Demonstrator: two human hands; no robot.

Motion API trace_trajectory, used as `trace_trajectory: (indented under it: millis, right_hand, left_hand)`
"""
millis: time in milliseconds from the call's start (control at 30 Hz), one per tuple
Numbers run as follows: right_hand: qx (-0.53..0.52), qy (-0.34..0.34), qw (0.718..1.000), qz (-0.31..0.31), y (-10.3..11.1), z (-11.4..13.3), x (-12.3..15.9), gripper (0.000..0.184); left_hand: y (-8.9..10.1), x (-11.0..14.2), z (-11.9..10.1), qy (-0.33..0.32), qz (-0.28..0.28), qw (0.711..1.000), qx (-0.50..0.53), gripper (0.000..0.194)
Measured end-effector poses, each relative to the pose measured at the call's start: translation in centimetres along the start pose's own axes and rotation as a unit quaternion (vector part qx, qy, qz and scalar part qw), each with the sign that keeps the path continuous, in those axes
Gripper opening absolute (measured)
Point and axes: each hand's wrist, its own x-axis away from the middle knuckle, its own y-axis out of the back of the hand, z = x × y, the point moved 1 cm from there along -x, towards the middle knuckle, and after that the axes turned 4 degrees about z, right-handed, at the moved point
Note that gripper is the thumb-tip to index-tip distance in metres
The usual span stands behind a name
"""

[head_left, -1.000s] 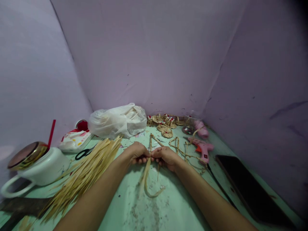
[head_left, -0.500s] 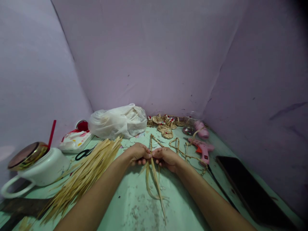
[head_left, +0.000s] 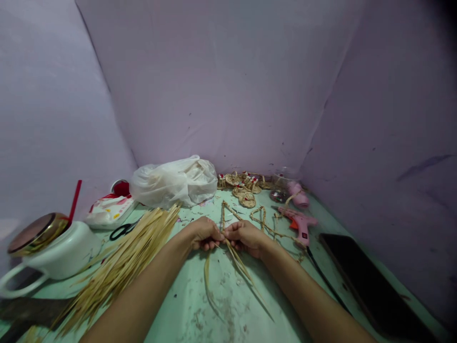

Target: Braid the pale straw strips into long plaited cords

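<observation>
Strands [head_left: 244, 270] swung apart below hands [head_left: 206, 233]; scissors [head_left: 126, 227] left, glue gun [head_left: 303, 222] right.

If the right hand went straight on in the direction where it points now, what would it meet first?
Most likely the left hand: the right hand points toward it, and both come together at the straw cord. Exact depth and contact are unclear.
</observation>
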Motion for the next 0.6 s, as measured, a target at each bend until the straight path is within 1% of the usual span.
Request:
trace_trajectory:
  millis: [33,133,200,267,333,400,467,600]
  right_hand:
    - [0.006,0.005,1.0,0.002,0.1,0.0,0.0,0.012]
    - [0.028,0.026,0.999,0.017,0.4,-0.1,0.0,0.008]
    - [0.039,0.04,0.998,0.023,0.5,-0.2,-0.2,0.005]
    - [0.049,0.048,0.998,0.016,0.5,-0.3,-0.3,0.004]
    - [0.062,0.049,0.997,0.0,0.4,-0.7,-0.6,0.006]
    - [0.085,0.057,0.995,-0.02,0.2,-1.2,-1.0,0.006]
    - [0.116,0.079,0.989,-0.05,0.1,-1.9,-1.4,0.007]
    - [0.161,0.122,0.974,-0.102,0.0,-3.1,-1.9,0.008]
  left_hand:
    - [0.1,0.0,0.0,-0.005,0.005,1.0,0.005,0.004]
    - [0.2,0.0,0.1,-0.019,0.033,0.999,0.018,0.01]
    - [0.2,0.0,0.2,-0.029,0.036,0.999,0.013,0.012]
    - [0.2,0.0,0.2,-0.017,0.016,1.0,-0.008,0.011]
    - [-0.1,-0.1,0.2,0.006,-0.019,0.999,-0.031,0.008]
    - [-0.6,0.0,0.0,0.014,-0.054,0.997,-0.045,0.007]
    - [-1.2,0.2,-0.2,0.004,-0.084,0.995,-0.049,0.011]
    - [-2.1,0.9,-0.3,-0.025,-0.118,0.992,-0.047,0.016]
